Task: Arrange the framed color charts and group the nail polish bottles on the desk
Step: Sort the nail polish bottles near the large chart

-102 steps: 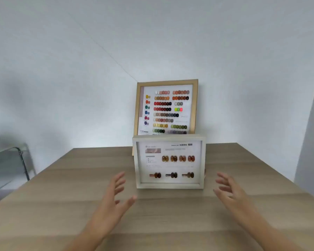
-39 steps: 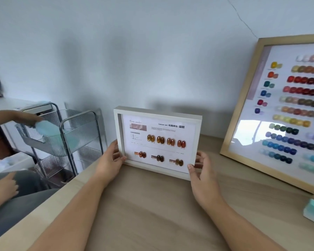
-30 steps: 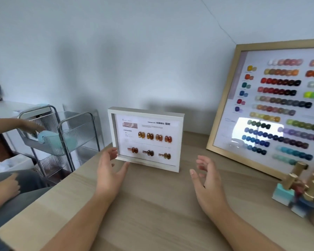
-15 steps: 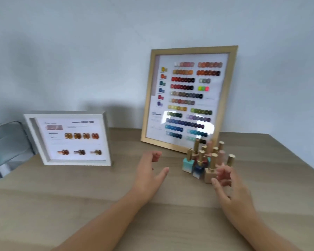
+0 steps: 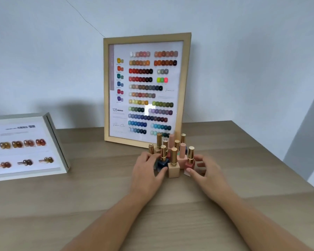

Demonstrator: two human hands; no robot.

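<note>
A tall gold-framed color chart (image 5: pixel 146 88) leans upright against the wall at the desk's back. A smaller white-framed chart (image 5: pixel 28 145) with amber swatches stands at the left, partly cut off by the frame edge. Several nail polish bottles (image 5: pixel 174 160) with gold caps stand clustered in front of the gold frame. My left hand (image 5: pixel 146 171) cups the cluster's left side, fingers touching a dark blue bottle (image 5: pixel 163 163). My right hand (image 5: pixel 205 172) cups the right side, fingertips against a dusty-pink bottle (image 5: pixel 190 163). Neither hand has lifted a bottle.
The wooden desk (image 5: pixel 98 211) ends at a right edge running diagonally past my right arm. A pale wall rises behind both frames. Bare desk surface lies between the white frame and the bottles.
I let go of the white frame at the left, the view swung right, and both hands moved forward to close in around the bottle cluster.
</note>
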